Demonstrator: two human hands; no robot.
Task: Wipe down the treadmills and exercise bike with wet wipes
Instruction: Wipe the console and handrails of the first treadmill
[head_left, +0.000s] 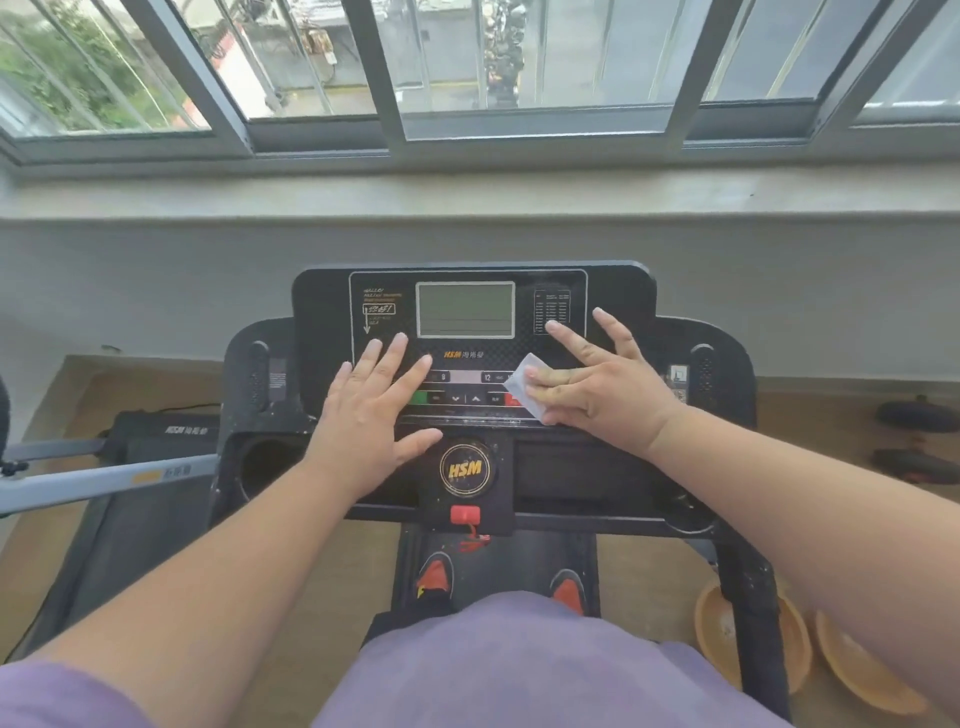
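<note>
I stand on a black treadmill whose console (618, 291) has a grey display (465, 310) and a row of buttons below it. My left hand (374, 415) rests flat on the lower left of the panel, fingers straight and spread. My right hand (608, 384) is on the right side of the panel. Its thumb and a curled finger pinch a folded white wet wipe (519, 387) against the button row, and two fingers stretch out toward the panel's printed table.
A red safety key (465, 514) hangs under the round logo. A second treadmill (156, 431) with a grey handrail (104, 478) stands on the left. Dark dumbbells (914, 415) and orange bowls (862, 670) lie on the floor on the right. A wall and windows close off the front.
</note>
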